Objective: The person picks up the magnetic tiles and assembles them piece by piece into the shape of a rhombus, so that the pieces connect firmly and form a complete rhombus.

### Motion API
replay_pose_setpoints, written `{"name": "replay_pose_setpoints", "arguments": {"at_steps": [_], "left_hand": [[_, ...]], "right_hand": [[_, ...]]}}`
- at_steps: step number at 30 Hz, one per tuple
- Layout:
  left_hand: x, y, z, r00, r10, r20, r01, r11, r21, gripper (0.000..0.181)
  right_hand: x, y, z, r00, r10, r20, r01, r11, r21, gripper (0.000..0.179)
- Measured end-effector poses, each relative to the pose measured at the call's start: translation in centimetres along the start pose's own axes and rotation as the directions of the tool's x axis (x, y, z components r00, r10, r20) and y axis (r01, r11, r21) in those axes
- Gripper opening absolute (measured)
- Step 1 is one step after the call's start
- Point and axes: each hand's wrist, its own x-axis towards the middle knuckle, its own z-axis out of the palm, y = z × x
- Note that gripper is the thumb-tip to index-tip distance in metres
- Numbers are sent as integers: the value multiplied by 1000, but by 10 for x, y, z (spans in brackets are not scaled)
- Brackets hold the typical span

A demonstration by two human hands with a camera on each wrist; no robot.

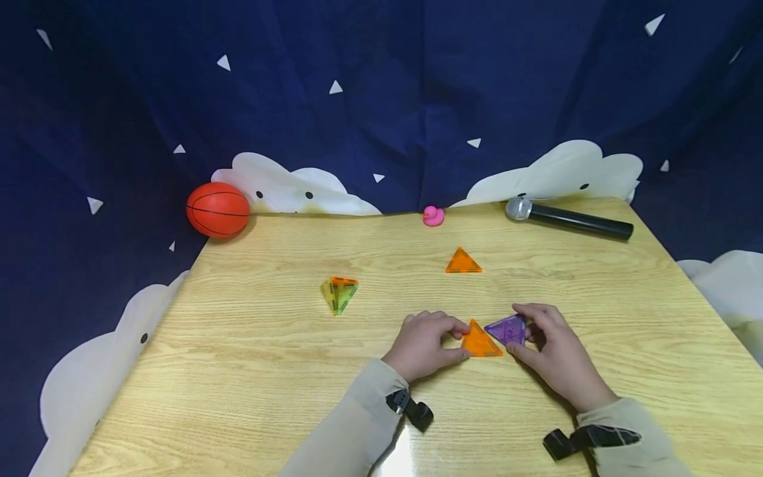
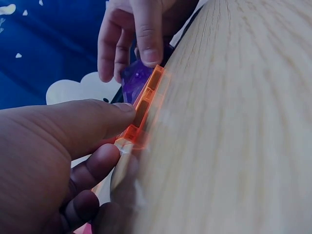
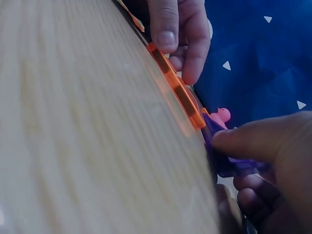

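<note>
Near the front of the wooden table [image 1: 250, 384], my left hand [image 1: 424, 346] pinches an orange triangular magnetic tile [image 1: 480, 342] by its left side, thumb at the lower corner. The tile lies flat, its dark edge magnets visible in the left wrist view. My right hand [image 1: 557, 358] holds a purple triangular magnetic tile [image 1: 507, 329] between thumb and fingers. In the right wrist view the purple tile [image 3: 222, 163] tilts up from the table, its tip close against the orange tile [image 3: 178, 90]; whether they touch, I cannot tell. Another orange triangular tile [image 1: 463, 261] lies farther back.
Left of the hands stands a small pyramid [image 1: 338, 295] of yellow, green and orange tiles. Along the back edge are a red basketball [image 1: 218, 210], a pink rubber duck [image 1: 433, 216] and a black microphone [image 1: 572, 220]. A dark blue curtain [image 1: 381, 86] hangs behind.
</note>
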Motion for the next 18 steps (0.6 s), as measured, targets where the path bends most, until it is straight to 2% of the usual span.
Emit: {"name": "replay_pose_setpoints", "arguments": {"at_steps": [5, 13, 18], "left_hand": [[0, -1, 1, 1000, -2, 1, 2, 1000, 2, 34], [1, -1, 2, 1000, 1, 5, -1, 1000, 4, 34], [1, -1, 2, 1000, 2, 6, -2, 1000, 4, 35]], "right_hand": [[0, -6, 3, 999, 37, -20, -36, 999, 21, 62], [0, -11, 4, 992, 123, 40, -127, 988, 87, 64], [1, -10, 6, 990, 139, 39, -142, 984, 105, 63]]}}
